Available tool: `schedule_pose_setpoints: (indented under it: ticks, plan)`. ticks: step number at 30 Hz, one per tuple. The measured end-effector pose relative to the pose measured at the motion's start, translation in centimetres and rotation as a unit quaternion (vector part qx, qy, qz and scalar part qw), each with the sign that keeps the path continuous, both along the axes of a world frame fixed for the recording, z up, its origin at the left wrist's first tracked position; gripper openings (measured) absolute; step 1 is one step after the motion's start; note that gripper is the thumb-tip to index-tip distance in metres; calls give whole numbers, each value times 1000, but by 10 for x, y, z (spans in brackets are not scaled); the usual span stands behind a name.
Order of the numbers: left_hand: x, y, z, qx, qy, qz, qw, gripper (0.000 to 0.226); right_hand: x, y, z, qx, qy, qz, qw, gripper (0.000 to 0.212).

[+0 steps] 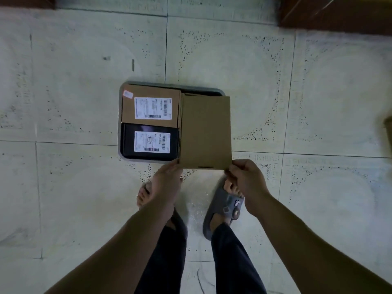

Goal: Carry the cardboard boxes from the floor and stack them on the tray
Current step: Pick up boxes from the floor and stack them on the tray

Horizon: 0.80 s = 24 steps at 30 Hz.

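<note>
A grey tray (121,124) lies on the tiled floor in front of my feet. On its left half sit a brown cardboard box (129,111) with a white label and, nearer me, a black box (127,143) with a white label. A plain brown cardboard box (204,132) covers the tray's right half and sticks out past its near edge. My left hand (167,177) grips that box's near left corner. My right hand (246,179) pinches its near right corner.
My feet in grey sandals (222,211) stand just behind the tray. Dark wooden furniture (335,15) lines the far right and far left. A brown object (388,132) shows at the right edge of the frame. Open tiled floor surrounds the tray.
</note>
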State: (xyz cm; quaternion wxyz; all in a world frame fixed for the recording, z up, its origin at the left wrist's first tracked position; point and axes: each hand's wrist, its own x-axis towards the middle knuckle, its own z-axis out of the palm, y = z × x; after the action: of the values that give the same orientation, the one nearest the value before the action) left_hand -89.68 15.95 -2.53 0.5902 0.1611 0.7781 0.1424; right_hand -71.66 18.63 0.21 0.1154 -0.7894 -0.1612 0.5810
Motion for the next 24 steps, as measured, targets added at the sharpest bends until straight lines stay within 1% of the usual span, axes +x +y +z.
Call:
schedule_pose_setpoints:
  ticks: [1,2,3,5,7,8,9,10,11,12,13,15,17,20,22,23,24]
  plan:
    - [1,6,-9,3,21,0,1000,31,1,1,-16,-1,1,-5,1000,11]
    - [1,11,-9,29,58,-54,996,34,2,3,-23,1,2,-10,1000,11]
    - [4,17,-13,30,72,-92,993,34,2,3,-35,2,0,-15,1000,11]
    - [4,17,-45,36,80,-157,984,31,0,4,-67,5,-10,-16,1000,11]
    - [1,20,-70,16,64,-160,985,26,-3,6,-95,8,-20,-15,1000,13]
    - [1,18,-78,31,47,-142,988,24,-5,8,-104,12,-25,-11,1000,14]
    - [2,20,-86,30,18,-95,995,25,-7,9,-114,15,-31,-4,999,14]
    - [3,23,-92,31,-22,-31,999,28,-10,11,-123,17,-33,1,999,15]
    - [3,24,-97,27,-51,58,997,32,-12,13,-132,18,-33,0,999,17]
    - [3,27,-102,26,-62,88,994,35,-14,15,-139,17,-34,-4,999,18]
    - [2,30,-107,26,-62,85,994,35,-16,17,-145,18,-39,-6,999,19]
    - [1,33,-116,30,-62,54,996,35,-18,20,-153,18,-52,0,998,24]
    - [3,34,-123,35,-28,-5,999,36,-19,20,-159,11,-48,6,999,30]
    - [2,32,-132,35,13,-56,998,37,-18,18,-163,-13,-30,0,999,40]
    - [0,31,-136,55,40,-120,990,33,-19,16,-165,-19,-24,3,1000,45]
    - [-1,31,-133,64,45,-178,981,26,-20,16,-168,-19,-20,5,1000,47]
    - [-1,31,-132,70,67,-255,962,19,-21,17,-169,-19,-18,7,1000,49]
